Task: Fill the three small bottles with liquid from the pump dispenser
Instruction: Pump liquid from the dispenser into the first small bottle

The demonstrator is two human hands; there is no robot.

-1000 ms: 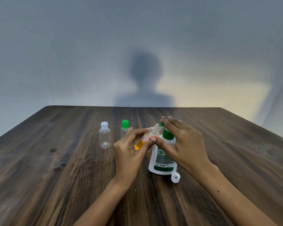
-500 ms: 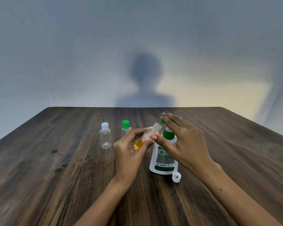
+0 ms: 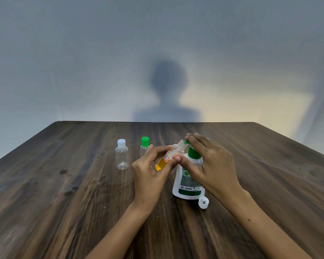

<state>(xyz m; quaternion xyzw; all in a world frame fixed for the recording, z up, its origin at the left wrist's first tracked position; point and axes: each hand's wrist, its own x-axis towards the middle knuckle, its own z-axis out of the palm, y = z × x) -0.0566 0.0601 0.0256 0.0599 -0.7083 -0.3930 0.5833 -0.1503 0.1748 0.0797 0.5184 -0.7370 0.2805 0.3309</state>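
1. Pump dispenser point(image 3: 189, 176): white bottle with a green collar and green pump head, standing upright on the wooden table point(image 3: 64, 202) in the head view, right under and partly behind the right hand point(image 3: 211, 165). The right hand comes over it from the right, with straight fingers lying on the green pump top and the thumb stretched left toward the small bottle. Can't really tell how hard it's pressing.

2. The small bottle with orange liquid point(image 3: 168, 157) is tilted, with its open threaded neck pointing up and right, just beside the green nozzle. It looks roughly half full, with the orange pooled at the low end. There's a small label with red edging on its side.

3. The left hand point(image 3: 151, 171) pinches that tilted bottle between thumb and fingertips, so it's closed around it. The bottle sits at the top right of this hand, up off the table, between both hands. The right thumb tip touches the bottle too.

4. The small white cap point(image 3: 203, 202) lies open side up on the table, just below the right wrist and next to the dispenser's base.

5. Left of the left hand: a small bottle with green cap point(image 3: 144, 148), upright, partly hidden behind the fingers, and farther left a clear bottle with white cap point(image 3: 122, 156), also upright and looking empty. Both are capped and clear of either hand.
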